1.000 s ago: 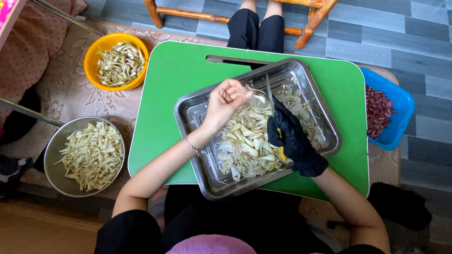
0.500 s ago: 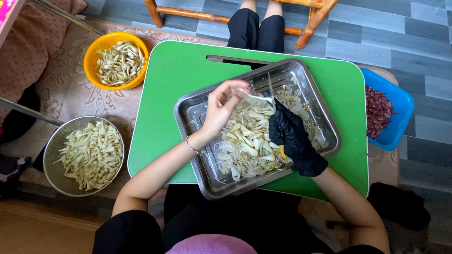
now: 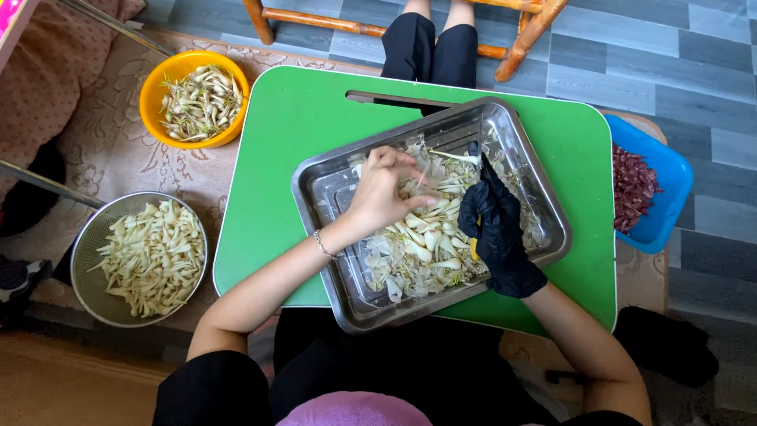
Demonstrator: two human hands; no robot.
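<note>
Steel tray (image 3: 331,207) sat on the green surface (image 3: 260,166); bare left hand (image 3: 382,189) pinched pale peeled cloves (image 3: 422,244) heaped inside, black-gloved right hand (image 3: 493,225) curled around a yellow-handled tool (image 3: 474,249).

Pale peeled garlic cloves and papery skins (image 3: 426,244) heaped loose in rectangular steel tray (image 3: 331,197), sitting skewed on green board.

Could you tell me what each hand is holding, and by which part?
The left hand pinches a pale stalk; where is unclear. The gloved right hand grips something yellow, mostly hidden.
</note>
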